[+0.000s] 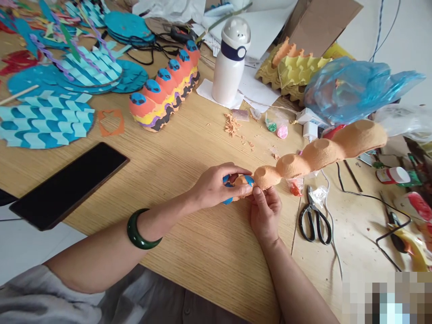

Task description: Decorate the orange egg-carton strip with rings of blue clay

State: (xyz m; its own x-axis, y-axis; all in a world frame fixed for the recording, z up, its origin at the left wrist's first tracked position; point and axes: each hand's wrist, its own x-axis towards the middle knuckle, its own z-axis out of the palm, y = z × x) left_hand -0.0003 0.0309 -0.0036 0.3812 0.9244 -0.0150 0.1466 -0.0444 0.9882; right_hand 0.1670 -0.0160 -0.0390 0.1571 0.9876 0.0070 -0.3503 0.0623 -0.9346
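My left hand (218,186) curves over the near end of an orange egg-carton strip (320,153), fingers and thumb closed around its blue-patched cup (249,180). My right hand (265,213) pinches the strip narrowly from below, just beside the left, so the two grips steady that end between them. Held this way, the strip sits above the wooden table (189,245) and reaches off to the right, clear of the scissors (313,220) on the near right. A painted egg-carton caterpillar (164,85) lies far left, and my phone (64,184) lies flat on the left, away from my hands.
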